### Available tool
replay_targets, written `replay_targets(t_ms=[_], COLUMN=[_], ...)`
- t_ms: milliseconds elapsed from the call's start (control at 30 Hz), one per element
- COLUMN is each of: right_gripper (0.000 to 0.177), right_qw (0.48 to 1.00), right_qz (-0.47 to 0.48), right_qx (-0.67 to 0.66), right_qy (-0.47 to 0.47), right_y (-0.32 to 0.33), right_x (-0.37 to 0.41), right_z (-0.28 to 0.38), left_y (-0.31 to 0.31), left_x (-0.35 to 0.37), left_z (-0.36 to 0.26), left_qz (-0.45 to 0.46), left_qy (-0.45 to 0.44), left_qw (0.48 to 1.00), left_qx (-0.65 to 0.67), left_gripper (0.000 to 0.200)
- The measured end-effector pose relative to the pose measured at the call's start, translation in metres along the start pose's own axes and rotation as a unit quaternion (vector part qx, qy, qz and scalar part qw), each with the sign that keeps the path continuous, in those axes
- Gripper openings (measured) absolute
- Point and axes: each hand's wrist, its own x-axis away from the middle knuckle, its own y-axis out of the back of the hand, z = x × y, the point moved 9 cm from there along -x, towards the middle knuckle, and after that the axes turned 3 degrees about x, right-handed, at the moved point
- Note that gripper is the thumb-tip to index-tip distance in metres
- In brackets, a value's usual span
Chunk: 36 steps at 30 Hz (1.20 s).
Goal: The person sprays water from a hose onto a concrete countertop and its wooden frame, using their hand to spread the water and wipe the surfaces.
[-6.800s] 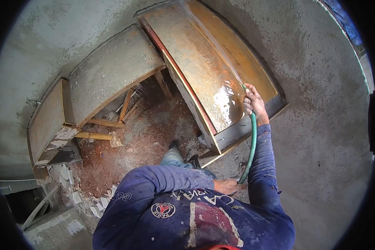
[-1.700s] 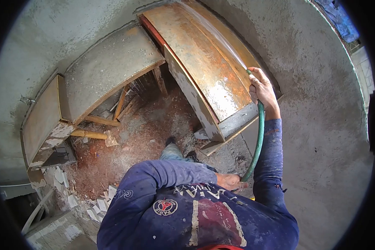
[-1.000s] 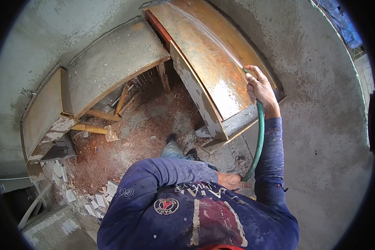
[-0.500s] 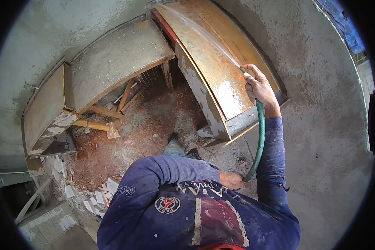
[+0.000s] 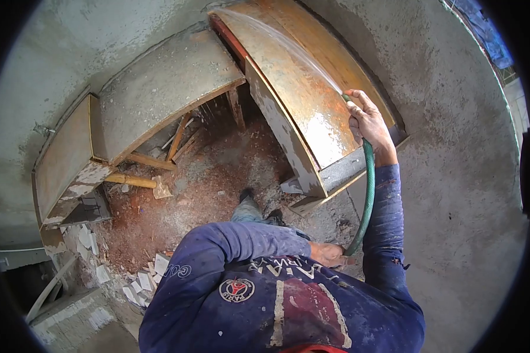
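Note:
My right hand [image 5: 370, 122] is closed around the end of a green hose [image 5: 368, 200], with the thumb and index finger at its mouth. A water jet [image 5: 288, 42] sprays from it toward the upper left, over a wet wooden panel [image 5: 300, 82] with rust-coloured patches. The hose runs down beside my right forearm to my left hand [image 5: 328, 254], which is held in front of my chest and wrapped around it. Part of the left hand's grip is hidden from view.
A grey slab-topped section [image 5: 171, 82] and another boxed section [image 5: 70, 159] curve along the plastered wall. Timber props [image 5: 132, 178] stand beneath. Broken white pieces [image 5: 140, 282] lie on the reddish, debris-strewn floor [image 5: 176, 217] near my feet.
The water jet now bows in a slightly fuller arc over the panel. Both hands keep their hold on the hose, and the view has shifted slightly.

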Motion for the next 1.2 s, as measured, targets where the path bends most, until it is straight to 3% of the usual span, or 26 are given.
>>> replay_targets(t_ms=[100, 600, 733, 1200], right_gripper=[0.023, 0.023, 0.025, 0.023], right_qw=[0.997, 0.982, 0.976, 0.988], right_qz=[-0.077, -0.182, -0.205, -0.143], right_qx=[0.021, 0.045, 0.064, -0.058], right_qy=[-0.008, -0.022, -0.033, -0.012], right_y=[0.022, 0.071, 0.083, 0.067], right_x=[0.008, 0.037, 0.042, 0.026], right_z=[-0.001, -0.003, -0.012, -0.03], left_y=[-0.002, -0.009, -0.013, -0.011], left_x=[0.001, 0.004, -0.002, 0.012], left_z=[-0.005, -0.006, 0.018, 0.013], left_qz=[0.015, 0.062, 0.064, 0.077], left_qy=[-0.014, 0.028, 0.053, 0.052], left_qw=[0.999, 0.996, 0.996, 0.995], left_qx=[0.028, 0.063, -0.01, 0.042], left_gripper=[0.078, 0.08, 0.085, 0.081])
